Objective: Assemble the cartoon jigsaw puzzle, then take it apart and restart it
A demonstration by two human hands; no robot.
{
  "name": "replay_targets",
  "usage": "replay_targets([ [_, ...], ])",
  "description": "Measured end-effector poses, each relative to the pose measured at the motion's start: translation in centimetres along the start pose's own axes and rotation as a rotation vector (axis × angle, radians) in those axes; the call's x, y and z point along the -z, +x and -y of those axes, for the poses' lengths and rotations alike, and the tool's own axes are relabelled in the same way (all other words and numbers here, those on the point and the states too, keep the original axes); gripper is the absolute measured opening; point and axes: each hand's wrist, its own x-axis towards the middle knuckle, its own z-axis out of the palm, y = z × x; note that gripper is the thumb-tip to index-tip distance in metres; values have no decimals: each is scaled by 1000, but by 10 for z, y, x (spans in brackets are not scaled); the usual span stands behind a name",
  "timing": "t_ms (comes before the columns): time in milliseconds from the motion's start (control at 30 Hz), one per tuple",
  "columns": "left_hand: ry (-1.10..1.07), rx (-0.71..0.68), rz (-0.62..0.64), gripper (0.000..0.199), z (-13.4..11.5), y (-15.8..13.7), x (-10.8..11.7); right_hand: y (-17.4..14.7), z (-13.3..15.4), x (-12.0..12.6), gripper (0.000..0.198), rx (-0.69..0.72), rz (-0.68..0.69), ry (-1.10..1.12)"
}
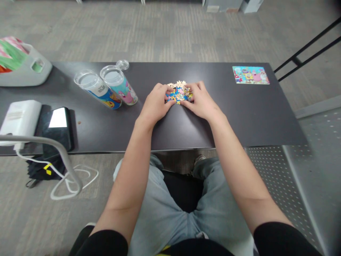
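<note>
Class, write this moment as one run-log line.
left hand: touching puzzle pieces; right hand: touching same pieces; picture card: right end of table; canisters: left of hands

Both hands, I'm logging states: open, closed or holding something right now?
Left hand: open, curved around the puzzle pieces' left side; any grip cannot be told.
Right hand: open, curved around their right side; any grip cannot be told.

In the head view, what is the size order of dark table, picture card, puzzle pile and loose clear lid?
Dark table
Picture card and puzzle pile: too alike to rank, pile partly covered
Loose clear lid
</note>
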Motion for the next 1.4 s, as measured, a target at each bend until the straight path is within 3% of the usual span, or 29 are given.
replay_targets([
  [333, 171, 21, -69, 25, 1, 9, -11, 0, -6, 8, 22, 116, -10, -3],
  [600, 189, 12, -76, 13, -1, 8, -5, -19, -6, 27, 10, 161, 157, 53],
  [767, 101, 34, -70, 21, 0, 11, -4, -26, -6, 33, 12, 124, 153, 76],
  [900, -59, 36, -71, 27, 2, 13, -4, -27, -3, 35, 18, 210, 308, 136],
  [1000, -156, 58, -90, 24, 1, 14, -2, -28, 0, 38, 27, 185, 371, 168],
  [1133, -342, 62, 31, 16, -5, 15, 1, -29, -1, 39, 33, 40, 206, 206],
  [1300, -528, 110, 149, 50, -14, 14, 0, -24, -4, 33, 39, -40, 103, 242],
  [1400, -515, 112, 174, 57, -19, 12, 0, -22, -5, 29, 53, -46, 109, 266],
])
